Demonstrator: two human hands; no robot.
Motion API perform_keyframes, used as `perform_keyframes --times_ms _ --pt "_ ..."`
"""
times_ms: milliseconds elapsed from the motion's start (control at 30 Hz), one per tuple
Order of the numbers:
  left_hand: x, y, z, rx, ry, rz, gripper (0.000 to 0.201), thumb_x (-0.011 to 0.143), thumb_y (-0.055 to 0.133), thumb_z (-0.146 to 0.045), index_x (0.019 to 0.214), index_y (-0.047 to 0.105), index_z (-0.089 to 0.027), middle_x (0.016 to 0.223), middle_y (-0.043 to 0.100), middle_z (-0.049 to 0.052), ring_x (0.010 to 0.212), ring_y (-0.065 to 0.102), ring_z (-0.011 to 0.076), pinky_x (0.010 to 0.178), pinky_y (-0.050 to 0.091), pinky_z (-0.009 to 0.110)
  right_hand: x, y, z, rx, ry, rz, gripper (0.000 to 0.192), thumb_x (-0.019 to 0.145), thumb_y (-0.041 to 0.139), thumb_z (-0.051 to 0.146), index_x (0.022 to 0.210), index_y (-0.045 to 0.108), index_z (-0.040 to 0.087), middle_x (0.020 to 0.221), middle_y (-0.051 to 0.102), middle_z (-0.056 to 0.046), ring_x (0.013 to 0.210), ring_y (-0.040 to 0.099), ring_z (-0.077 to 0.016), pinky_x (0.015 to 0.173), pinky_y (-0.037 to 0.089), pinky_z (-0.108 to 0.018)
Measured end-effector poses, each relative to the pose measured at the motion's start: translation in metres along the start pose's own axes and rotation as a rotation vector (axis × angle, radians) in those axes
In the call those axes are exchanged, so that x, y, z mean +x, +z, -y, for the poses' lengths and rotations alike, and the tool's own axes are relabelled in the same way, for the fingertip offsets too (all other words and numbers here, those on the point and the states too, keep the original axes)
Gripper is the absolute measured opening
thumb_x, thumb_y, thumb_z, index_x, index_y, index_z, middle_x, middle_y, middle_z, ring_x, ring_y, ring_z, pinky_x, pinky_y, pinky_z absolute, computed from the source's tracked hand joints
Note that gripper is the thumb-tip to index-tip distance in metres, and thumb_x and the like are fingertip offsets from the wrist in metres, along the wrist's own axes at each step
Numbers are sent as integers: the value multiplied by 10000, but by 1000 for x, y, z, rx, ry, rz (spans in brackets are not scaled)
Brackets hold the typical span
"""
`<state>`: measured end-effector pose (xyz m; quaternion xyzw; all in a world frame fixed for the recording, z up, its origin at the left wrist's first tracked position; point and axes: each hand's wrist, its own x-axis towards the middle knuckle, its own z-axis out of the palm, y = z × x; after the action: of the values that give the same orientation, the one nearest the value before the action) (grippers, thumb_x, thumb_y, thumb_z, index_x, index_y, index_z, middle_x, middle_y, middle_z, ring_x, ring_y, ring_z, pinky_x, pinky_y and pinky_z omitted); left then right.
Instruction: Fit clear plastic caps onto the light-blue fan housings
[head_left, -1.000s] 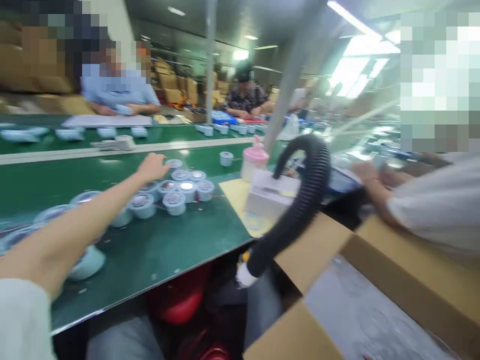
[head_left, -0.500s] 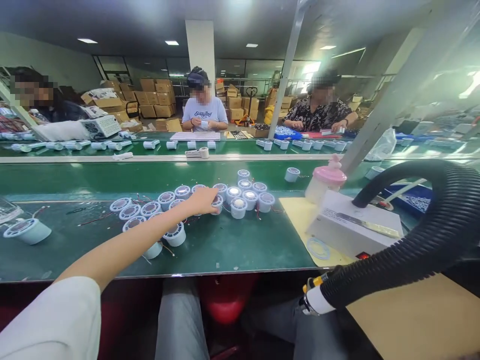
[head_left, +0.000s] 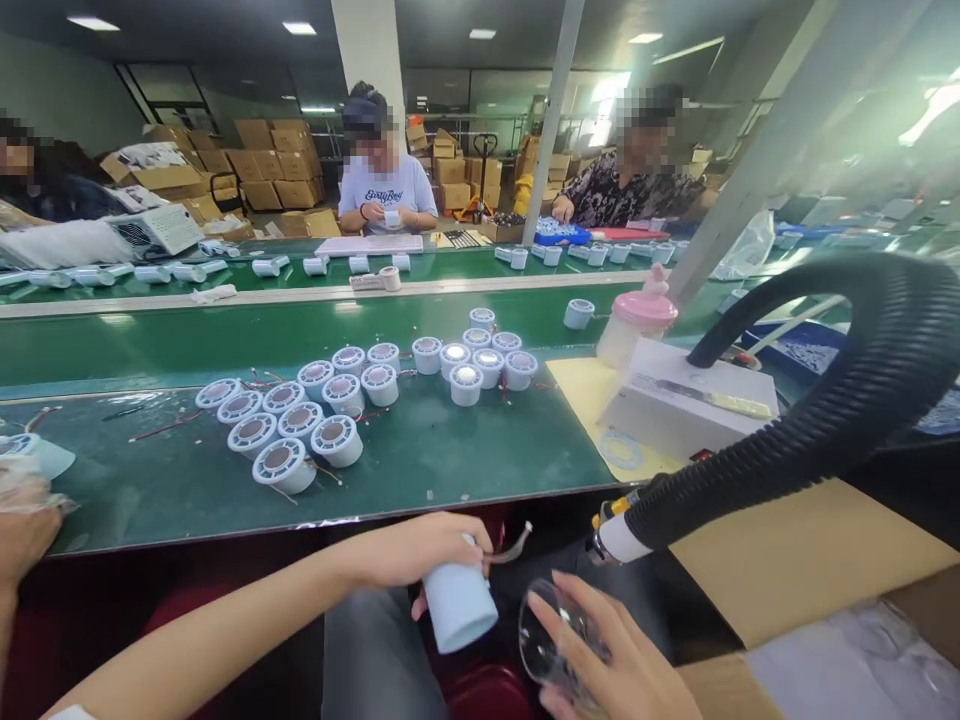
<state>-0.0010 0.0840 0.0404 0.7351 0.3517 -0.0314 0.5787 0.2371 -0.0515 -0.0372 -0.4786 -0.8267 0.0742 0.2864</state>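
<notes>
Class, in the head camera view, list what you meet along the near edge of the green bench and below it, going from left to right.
Co-worker's hand → left hand holding a pale blue cylinder → clear disc in the right hand → black corrugated hose → cardboard box.

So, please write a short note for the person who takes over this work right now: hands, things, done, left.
Left hand: holds a white cylinder over the lap, wires sticking out.
Right hand: holds a clear round cover beside the cylinder, not yet on it.
On the green table: a cluster of white cylinders, a white box with a black hose, a pink-capped bottle.
Done: one cylinder picked.
Left: cover apparently unfitted; the cluster waits.
</notes>
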Motion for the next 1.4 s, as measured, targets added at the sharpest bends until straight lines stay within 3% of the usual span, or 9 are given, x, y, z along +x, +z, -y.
perform_keyframes --times_ms 100,200,333,533,733,900,1000,1100,1400 --pt "-7 26 -6 -47 80 130 182 809 508 -280 905 633 -189 869 630 12 697 567 133 601 462 227 28 2 22 -129 81 -22 482 781 553 109 1240 606 243 1305 551 -186 1035 606 -367 774 570 -523" --pt "-11 37 -9 148 180 -66 151 820 554 -239 921 660 -200 958 617 28 878 572 173 822 443 287 38 -7 33 -10 212 91 256 739 561 40 885 690 206 1288 547 -151 1080 566 -346 826 538 -497" --pt "-8 51 3 19 170 -240 214 829 618 -308 1028 611 -228 1008 580 25 906 561 177 827 439 292 37 -20 39 438 475 226 51 797 645 186 754 633 210 1197 561 -69 1029 594 -231 821 522 -325" --pt "3 71 27 -73 299 -361 664 579 833 -461 1180 605 -295 1037 478 42 954 532 207 854 474 337 38 -29 43 688 648 24 291 886 526 290 618 569 182 988 579 -66 830 584 -174 711 482 -268" --pt "6 73 24 -138 313 -181 713 600 840 -378 1259 576 -314 1251 512 88 1158 519 274 983 464 430 38 -33 34 923 811 -105 329 752 681 336 495 549 177 871 608 -72 799 608 -206 610 505 -276" --pt "1 78 23 -575 182 -108 685 640 827 -271 1263 542 -249 1278 574 91 1043 617 216 900 525 351 28 -35 28 921 687 18 96 726 753 295 745 716 208 1129 668 -97 1038 627 -275 861 530 -389" --pt "-3 80 24 -740 123 -99 685 674 804 -293 1285 498 -251 1220 603 97 874 638 172 675 560 265 19 -35 28 717 487 102 398 708 778 178 1084 675 264 1329 578 -83 1247 511 -282 1041 429 -425" --pt "-7 80 22 -682 90 -70 718 693 784 -355 1330 468 -255 1168 623 101 804 631 168 537 509 200 12 -34 28 672 410 118 366 774 723 164 1111 621 262 1342 566 -76 1241 522 -251 1022 459 -386" --pt "-17 72 14 -336 309 -155 750 648 824 -295 1333 520 -279 1345 550 95 1193 556 269 994 474 365 9 -38 31 1013 568 177 417 807 717 246 1176 529 298 1300 547 -42 1159 573 -225 945 529 -356"
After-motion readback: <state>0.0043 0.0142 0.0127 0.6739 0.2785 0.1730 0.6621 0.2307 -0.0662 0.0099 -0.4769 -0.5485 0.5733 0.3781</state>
